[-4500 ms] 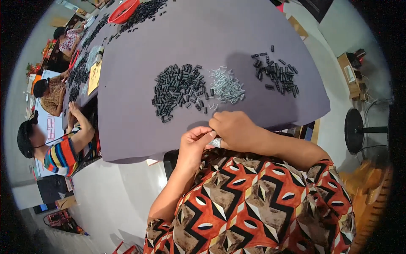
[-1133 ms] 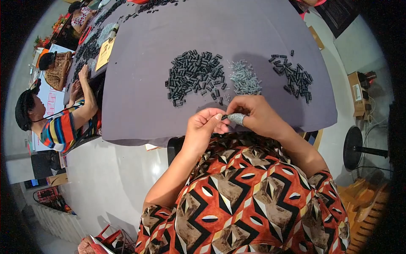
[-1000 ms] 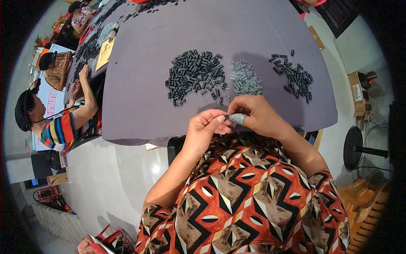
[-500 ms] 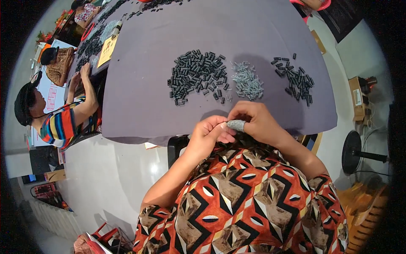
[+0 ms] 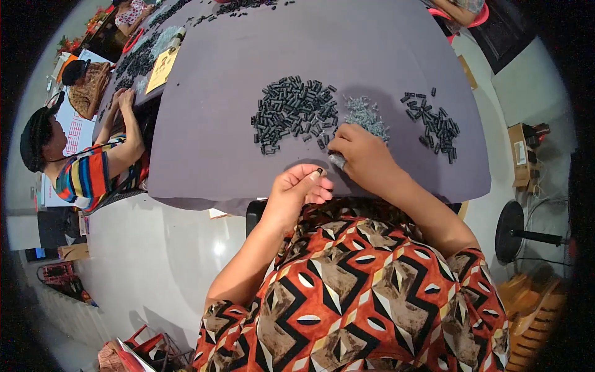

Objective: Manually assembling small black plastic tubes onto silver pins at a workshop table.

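Near the table's front edge my left hand pinches a small black cylindrical piece between thumb and fingertips. Farther forward, my right hand is at the table surface with its fingers drawn together; its fingertips are mostly hidden, and so is whatever they hold. A grey wrap covers one digit of it. Just beyond lies a heap of small silvery screw-like pieces, partly covered by that hand. To its left spreads a large pile of black cylindrical pieces. A smaller group of similar black pieces lies on the right.
A grey cloth covers the table. At the left, a person in a striped shirt works at another heap of black pieces, near a yellow card. A black round-based stand is on the floor at right.
My hands have come apart. The right one has moved forward to the table by the silvery heap, while the left stays near the edge, its black piece now showing.
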Action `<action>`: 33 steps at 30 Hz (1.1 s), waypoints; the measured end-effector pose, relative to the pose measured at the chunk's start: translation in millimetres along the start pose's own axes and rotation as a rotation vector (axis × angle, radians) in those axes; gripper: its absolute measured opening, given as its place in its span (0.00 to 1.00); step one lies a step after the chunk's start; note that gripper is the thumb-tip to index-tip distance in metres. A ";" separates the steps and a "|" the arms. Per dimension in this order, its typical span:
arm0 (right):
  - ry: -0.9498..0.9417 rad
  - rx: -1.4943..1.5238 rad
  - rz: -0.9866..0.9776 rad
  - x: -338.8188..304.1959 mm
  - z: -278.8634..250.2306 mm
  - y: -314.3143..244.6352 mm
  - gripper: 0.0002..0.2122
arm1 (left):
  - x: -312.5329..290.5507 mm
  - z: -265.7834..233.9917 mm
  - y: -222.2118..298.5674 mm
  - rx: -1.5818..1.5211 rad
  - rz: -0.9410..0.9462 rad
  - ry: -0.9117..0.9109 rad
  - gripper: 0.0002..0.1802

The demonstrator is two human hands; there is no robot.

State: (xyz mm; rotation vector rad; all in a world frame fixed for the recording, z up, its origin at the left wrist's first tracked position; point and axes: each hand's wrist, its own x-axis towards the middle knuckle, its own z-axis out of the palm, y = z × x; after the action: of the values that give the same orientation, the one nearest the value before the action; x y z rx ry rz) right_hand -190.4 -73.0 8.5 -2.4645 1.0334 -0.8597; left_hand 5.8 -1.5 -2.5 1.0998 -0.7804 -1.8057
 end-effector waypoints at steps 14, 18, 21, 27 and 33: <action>-0.046 -0.155 -0.065 16.2 7.9 2.8 0.08 | 1.7 1.2 -2.8 -0.020 0.031 -0.003 0.11; -0.068 -0.159 -0.134 21.6 7.6 7.0 0.09 | 2.2 -1.2 -5.6 -0.021 0.033 -0.006 0.11; -0.052 -0.124 -0.115 20.5 5.9 9.6 0.09 | 2.6 -0.4 -4.2 -0.004 0.032 -0.002 0.10; -0.079 0.444 0.151 7.9 -5.8 -1.0 0.09 | 1.6 1.3 -3.3 0.009 0.023 0.020 0.10; -0.158 0.917 0.368 -4.2 -0.8 -2.7 0.06 | 0.8 2.7 -1.4 0.018 0.023 0.010 0.10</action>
State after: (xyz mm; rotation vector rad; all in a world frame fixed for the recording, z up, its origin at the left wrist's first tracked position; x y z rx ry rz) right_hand -191.8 -68.2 8.7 -1.4915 0.7533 -0.7617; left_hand 2.7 -1.4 -2.9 1.1064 -0.8018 -1.7762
